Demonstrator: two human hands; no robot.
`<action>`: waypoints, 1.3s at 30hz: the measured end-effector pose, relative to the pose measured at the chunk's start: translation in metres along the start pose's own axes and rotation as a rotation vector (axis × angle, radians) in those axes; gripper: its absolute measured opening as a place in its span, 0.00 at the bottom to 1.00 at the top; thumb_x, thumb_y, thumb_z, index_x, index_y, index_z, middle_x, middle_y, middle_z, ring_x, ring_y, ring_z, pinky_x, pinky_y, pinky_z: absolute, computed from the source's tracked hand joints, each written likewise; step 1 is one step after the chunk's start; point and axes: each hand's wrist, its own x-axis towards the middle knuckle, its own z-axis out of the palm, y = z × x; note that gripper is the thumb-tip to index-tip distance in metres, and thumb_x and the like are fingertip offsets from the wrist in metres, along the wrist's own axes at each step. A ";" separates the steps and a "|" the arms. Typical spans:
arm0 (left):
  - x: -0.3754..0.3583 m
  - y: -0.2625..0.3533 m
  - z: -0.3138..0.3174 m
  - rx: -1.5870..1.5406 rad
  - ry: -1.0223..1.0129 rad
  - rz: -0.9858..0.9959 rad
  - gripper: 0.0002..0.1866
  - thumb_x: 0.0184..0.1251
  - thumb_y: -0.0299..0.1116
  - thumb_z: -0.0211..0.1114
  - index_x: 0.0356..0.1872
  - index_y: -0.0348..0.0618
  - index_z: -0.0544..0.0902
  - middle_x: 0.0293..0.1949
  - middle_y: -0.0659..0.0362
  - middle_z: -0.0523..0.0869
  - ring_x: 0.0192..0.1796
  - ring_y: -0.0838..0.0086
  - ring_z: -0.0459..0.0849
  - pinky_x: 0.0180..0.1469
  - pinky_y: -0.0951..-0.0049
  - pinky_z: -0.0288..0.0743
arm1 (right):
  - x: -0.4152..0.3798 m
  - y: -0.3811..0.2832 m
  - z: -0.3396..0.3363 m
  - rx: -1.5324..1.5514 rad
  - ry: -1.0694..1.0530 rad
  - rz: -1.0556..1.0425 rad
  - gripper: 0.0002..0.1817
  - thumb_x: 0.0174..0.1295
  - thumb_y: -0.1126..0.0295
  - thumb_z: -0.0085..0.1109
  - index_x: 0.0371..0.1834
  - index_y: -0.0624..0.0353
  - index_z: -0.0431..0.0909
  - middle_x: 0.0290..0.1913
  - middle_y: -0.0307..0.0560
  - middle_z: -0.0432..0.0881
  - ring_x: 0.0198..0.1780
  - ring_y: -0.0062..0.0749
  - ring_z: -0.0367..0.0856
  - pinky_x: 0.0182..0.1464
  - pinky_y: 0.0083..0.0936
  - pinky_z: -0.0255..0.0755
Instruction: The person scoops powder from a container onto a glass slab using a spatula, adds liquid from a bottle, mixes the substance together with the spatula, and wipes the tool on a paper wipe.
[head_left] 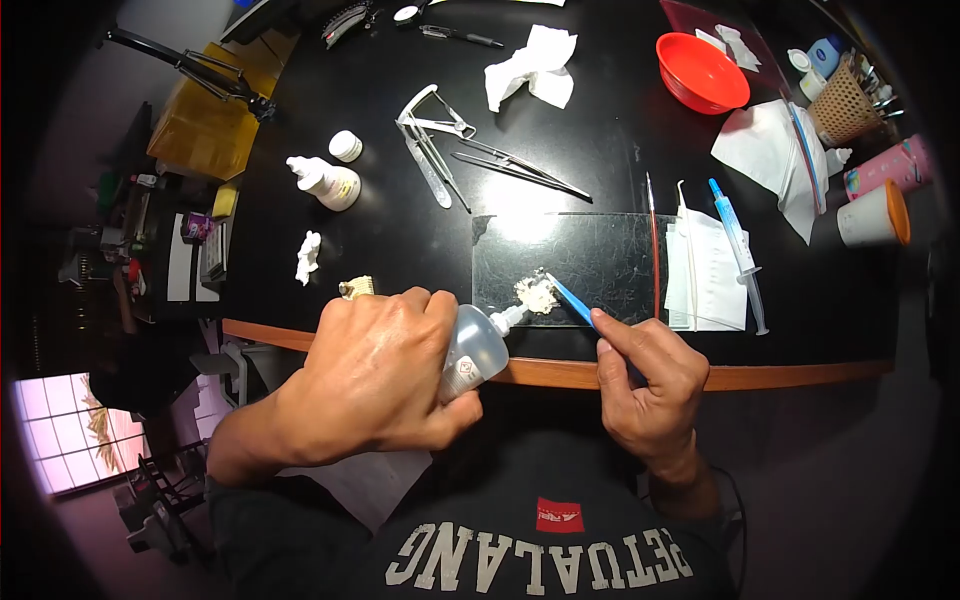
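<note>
My left hand (385, 370) is wrapped around a translucent dropper bottle (474, 352). The bottle is tilted, its white nozzle pointing at a small heap of white powder (537, 294) on a dark glass slab (610, 255). Between the thumb and fingers of my right hand (652, 385) is a blue-handled tool (570, 298), most likely a spatula; its end reaches the right side of the heap. The tip is partly hidden in the powder. Just beyond my left hand lies a pale dental cast (357, 287), partly covered by my knuckles.
Left: a white bottle (330, 184) and a round cap (345, 146). Behind the slab: tweezers (525, 172) and a metal caliper (427, 150). Right: a thin brush (653, 240), a paper pad (705, 280) and a blue-tipped syringe (738, 245). Farther back sits a red bowl (703, 73).
</note>
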 end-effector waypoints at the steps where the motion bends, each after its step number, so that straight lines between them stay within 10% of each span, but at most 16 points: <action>1: 0.003 0.002 -0.002 0.005 -0.023 -0.001 0.31 0.52 0.55 0.78 0.42 0.33 0.85 0.34 0.44 0.89 0.34 0.44 0.92 0.37 0.49 0.84 | 0.000 0.000 0.000 0.002 0.003 -0.001 0.17 0.64 0.88 0.70 0.56 0.70 0.94 0.28 0.50 0.85 0.27 0.29 0.82 0.30 0.26 0.70; 39: 0.020 0.006 -0.010 0.096 -0.126 -0.015 0.31 0.56 0.56 0.76 0.40 0.30 0.85 0.34 0.41 0.91 0.35 0.43 0.93 0.39 0.47 0.85 | -0.001 0.003 0.000 -0.012 0.009 -0.046 0.18 0.63 0.85 0.73 0.57 0.67 0.94 0.30 0.50 0.85 0.26 0.32 0.86 0.27 0.27 0.76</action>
